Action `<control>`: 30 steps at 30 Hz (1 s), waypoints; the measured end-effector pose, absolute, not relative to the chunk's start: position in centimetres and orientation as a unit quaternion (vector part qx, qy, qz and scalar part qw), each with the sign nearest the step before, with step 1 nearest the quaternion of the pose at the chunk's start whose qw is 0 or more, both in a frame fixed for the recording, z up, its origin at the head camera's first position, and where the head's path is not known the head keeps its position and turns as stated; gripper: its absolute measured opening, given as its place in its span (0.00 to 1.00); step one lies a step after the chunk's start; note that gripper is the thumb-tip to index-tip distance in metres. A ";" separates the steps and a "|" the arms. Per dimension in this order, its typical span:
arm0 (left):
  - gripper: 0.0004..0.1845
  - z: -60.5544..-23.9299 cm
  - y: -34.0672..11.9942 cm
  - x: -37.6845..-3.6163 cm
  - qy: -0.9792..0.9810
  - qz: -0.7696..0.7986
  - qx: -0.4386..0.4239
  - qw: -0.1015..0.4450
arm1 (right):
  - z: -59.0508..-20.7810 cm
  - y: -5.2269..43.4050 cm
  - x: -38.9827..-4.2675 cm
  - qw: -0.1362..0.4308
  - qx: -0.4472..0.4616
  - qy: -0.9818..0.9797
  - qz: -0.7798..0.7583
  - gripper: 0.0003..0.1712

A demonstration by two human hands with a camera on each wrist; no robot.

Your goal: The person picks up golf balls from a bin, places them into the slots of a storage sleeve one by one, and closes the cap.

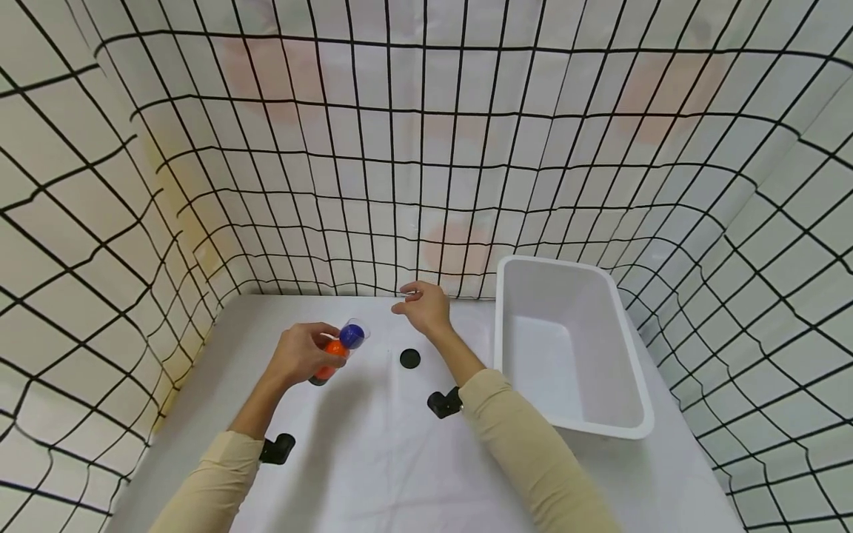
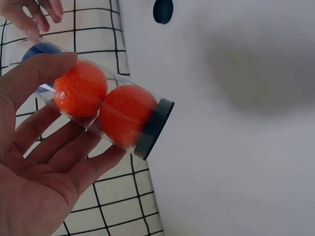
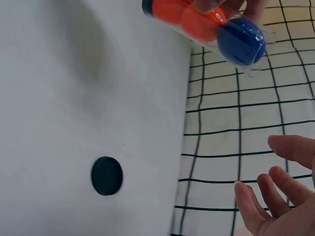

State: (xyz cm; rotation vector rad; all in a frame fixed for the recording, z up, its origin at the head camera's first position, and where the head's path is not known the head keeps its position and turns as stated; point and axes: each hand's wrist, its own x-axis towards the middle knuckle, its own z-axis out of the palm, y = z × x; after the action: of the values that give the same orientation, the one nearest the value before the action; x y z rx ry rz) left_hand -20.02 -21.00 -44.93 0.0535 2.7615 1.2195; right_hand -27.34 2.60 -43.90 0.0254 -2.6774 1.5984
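Note:
My left hand (image 1: 303, 354) grips a clear plastic tube (image 2: 117, 78), thumb on one side and fingers on the other, tilted above the table. Inside are two orange balls (image 2: 81, 88) and a blue ball (image 1: 352, 336). The blue one sits at the upper end, which has no cap on it. A dark cap (image 2: 154, 129) closes the lower end. To the right of the tube, my right hand (image 1: 426, 307) hovers with parted, slightly bent fingers and nothing between them. A loose round black lid (image 1: 409, 358) lies on the table between my forearms.
A deep white plastic bin (image 1: 633, 370) stands at the right, beside my right forearm. The white table (image 1: 386, 459) is bordered by a cloth with a black grid (image 1: 440, 133) at the back and sides. Black wrist mounts (image 1: 444, 404) sit on both forearms.

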 end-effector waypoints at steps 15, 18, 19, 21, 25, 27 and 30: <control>0.24 -46.1 -20.9 -19.6 0.913 0.402 0.005 0.067 | -49.2 1.7 -26.4 -0.026 -0.061 -0.841 0.537 0.24; 0.24 -46.2 -20.8 -19.7 0.912 0.403 0.006 0.069 | -50.5 1.7 -26.2 -0.038 -0.082 -0.840 0.535 0.23; 0.24 -46.2 -20.8 -19.7 0.912 0.404 0.007 0.071 | -50.9 1.8 -26.2 -0.041 -0.090 -0.840 0.533 0.23; 0.24 -46.3 -20.8 -19.7 0.912 0.404 0.007 0.073 | -51.7 2.0 -26.1 -0.042 -0.101 -0.843 0.527 0.23; 0.24 -46.7 -20.7 -19.6 0.912 0.403 0.005 0.074 | -53.2 2.3 -26.1 -0.043 -0.108 -0.850 0.513 0.25; 0.24 -46.9 -20.7 -19.6 0.912 0.403 0.003 0.075 | -53.9 2.4 -26.0 -0.045 -0.110 -0.854 0.507 0.25; 0.24 -47.1 -20.7 -19.5 0.912 0.402 0.001 0.078 | -54.6 2.4 -25.9 -0.052 -0.114 -0.859 0.497 0.25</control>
State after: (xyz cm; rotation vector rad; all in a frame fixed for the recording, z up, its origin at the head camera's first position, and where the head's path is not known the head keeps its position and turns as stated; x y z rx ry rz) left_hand -19.53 -20.73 -47.12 0.0029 2.7332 1.2033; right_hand -25.88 2.44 -54.61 -0.3705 -2.7912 1.6157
